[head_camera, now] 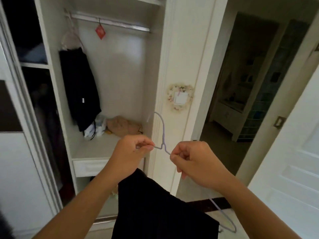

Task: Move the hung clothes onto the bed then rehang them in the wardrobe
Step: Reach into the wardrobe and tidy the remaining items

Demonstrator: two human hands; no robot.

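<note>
Pinching hanger (163, 135) shoulders: left hand (131, 152), right hand (195, 163) | black garment (155, 209) draped below | hook upward, facing wardrobe rail (110, 23), judged for rehanging

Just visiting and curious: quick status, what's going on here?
Left hand and right hand both pinch the wire hanger, black garment draped below. Wardrobe rail ahead, mostly free.

wardrobe shelf (96, 149) — tan cloth (124, 125), white bags (99, 125)
</note>
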